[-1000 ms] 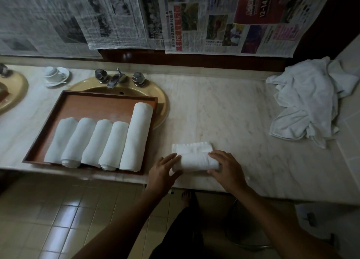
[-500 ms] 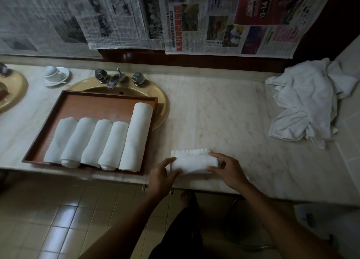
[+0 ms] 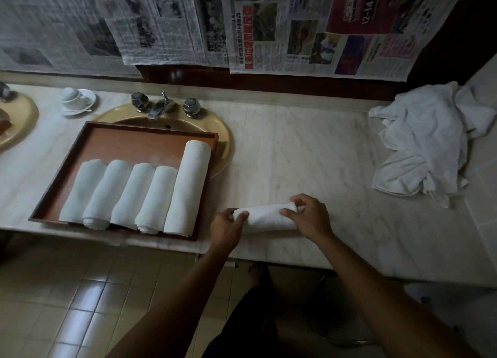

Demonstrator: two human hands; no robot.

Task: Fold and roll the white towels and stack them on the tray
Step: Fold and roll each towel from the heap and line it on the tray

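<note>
Rolled white towel (image 3: 265, 217) gripped at both ends by left hand (image 3: 224, 227) and right hand (image 3: 309, 217), on marble tabletop (image 3: 309, 148); five rolls laid in wooden tray (image 3: 129, 142)

Marble countertop (image 3: 309, 153) carries: wooden tray (image 3: 129, 139) over the inset sink (image 3: 220, 145), rolled towel (image 3: 265, 217) near front edge just right of tray, crumpled towel pile (image 3: 427, 142) far right (against the tiled side), cup and saucer (image 3: 76, 100) back left.

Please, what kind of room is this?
Probably a bathroom, perhaps in a hotel: a marble counter holds a yellow sink with a metal tap, and rolled white towels lie on a wooden tray.
</note>
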